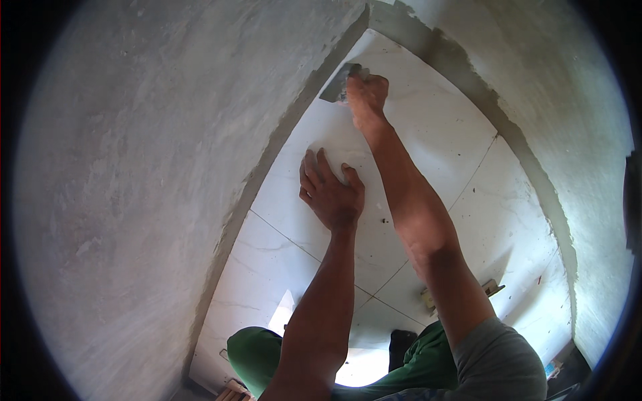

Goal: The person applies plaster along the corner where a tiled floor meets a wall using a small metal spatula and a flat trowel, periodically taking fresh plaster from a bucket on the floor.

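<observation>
Two grey plastered walls, a left wall (147, 167) and a right wall (555, 100), meet in a corner at the top of the view. Between them lies a white tiled floor (421, 120) with faint veins and thin joints. Darker grey strips (273, 148) run along the foot of both walls. Green trousers (428, 354) and a grey sleeve (501, 361) show at the lower edge. The left hand (334, 197) is palm down over the tile, fingers loosely spread and curved, thumb apart. Further toward the corner, the right hand (366, 93) is closed around a flat-bladed scraper (334, 87), whose blade lies by the left wall, at the border of tile and strip. Small dark specks (384, 220) dot the floor.
</observation>
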Demonstrator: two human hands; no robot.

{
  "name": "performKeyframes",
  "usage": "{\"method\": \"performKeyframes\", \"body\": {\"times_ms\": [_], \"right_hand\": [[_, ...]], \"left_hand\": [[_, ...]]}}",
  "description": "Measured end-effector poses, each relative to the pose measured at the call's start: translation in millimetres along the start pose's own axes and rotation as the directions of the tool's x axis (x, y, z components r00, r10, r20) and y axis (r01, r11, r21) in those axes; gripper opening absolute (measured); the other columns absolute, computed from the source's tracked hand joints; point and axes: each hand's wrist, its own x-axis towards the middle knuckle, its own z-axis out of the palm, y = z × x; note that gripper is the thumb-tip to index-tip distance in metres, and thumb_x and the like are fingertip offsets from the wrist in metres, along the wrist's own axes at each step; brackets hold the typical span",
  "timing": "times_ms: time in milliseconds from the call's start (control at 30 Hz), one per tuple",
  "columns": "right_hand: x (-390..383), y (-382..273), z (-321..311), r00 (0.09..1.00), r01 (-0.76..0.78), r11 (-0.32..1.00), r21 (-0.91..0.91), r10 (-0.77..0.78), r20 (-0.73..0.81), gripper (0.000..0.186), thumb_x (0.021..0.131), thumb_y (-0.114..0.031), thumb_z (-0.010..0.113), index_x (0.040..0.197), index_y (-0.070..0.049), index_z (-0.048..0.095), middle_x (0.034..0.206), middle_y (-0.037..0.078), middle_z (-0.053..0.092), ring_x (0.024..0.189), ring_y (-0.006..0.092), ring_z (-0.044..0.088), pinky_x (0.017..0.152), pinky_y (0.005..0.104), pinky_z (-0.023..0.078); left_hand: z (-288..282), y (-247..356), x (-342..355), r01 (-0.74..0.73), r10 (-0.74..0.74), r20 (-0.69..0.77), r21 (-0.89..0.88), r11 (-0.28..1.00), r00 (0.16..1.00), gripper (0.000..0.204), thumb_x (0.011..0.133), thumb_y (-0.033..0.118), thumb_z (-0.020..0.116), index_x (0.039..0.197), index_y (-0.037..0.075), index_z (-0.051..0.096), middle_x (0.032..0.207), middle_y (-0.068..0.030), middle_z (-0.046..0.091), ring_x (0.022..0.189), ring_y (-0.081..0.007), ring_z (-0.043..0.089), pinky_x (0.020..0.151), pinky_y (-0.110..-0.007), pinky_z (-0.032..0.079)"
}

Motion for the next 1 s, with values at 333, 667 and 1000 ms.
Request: {"method": "performKeyframes", "body": {"times_ms": [333, 667, 1000], "right_hand": [[31.2, -7.8, 0.7, 1.000, 0.024, 0.999, 0.021, -0.024, -0.002, 0.028, 0.087, -0.012, 0.069, 0.096, 0.014, 0.067, 0.096, 0.023, 0.071, 0.083, 0.0262, 0.068, 0.061, 0.0436, 0.059], [50.7, -19.0, 2.5, 0.998, -0.053, 0.999, 0.012, 0.053, -0.013, 0.034, 0.089, -0.009, 0.072, 0.114, 0.013, 0.063, 0.115, 0.024, 0.070, 0.093, 0.0319, 0.073, 0.076, 0.0525, 0.068], [46.7, -46.6, -22.4, 0.998, 0.008, 0.989, 0.145, -0.017, 0.064, 0.022, 0.094, -0.019, 0.072, 0.108, -0.002, 0.070, 0.101, 0.008, 0.069, 0.084, 0.0227, 0.070, 0.073, 0.0526, 0.066]], "left_hand": [[-1.1, -1.6, 0.1, 0.007, -0.008, 0.013, 0.009, 1.000, 1.000, 0.061, 0.099, 0.038, 0.057, 0.152, 0.010, 0.050, 0.166, -0.0114, 0.041, 0.155, -0.0302, 0.034, 0.119, -0.052, 0.033], [-4.1, -4.1, 1.3, -0.001, 0.001, 0.003, -0.016, 1.000, 1.000, 0.061, 0.099, 0.037, 0.058, 0.153, 0.009, 0.050, 0.166, -0.0125, 0.041, 0.154, -0.0314, 0.035, 0.119, -0.053, 0.033], [-6.6, -7.3, 4.0, -0.007, 0.007, -0.004, -0.008, 1.000, 1.000, 0.059, 0.098, 0.035, 0.059, 0.151, 0.009, 0.051, 0.163, -0.0137, 0.043, 0.151, -0.0329, 0.039, 0.117, -0.055, 0.036]]}}
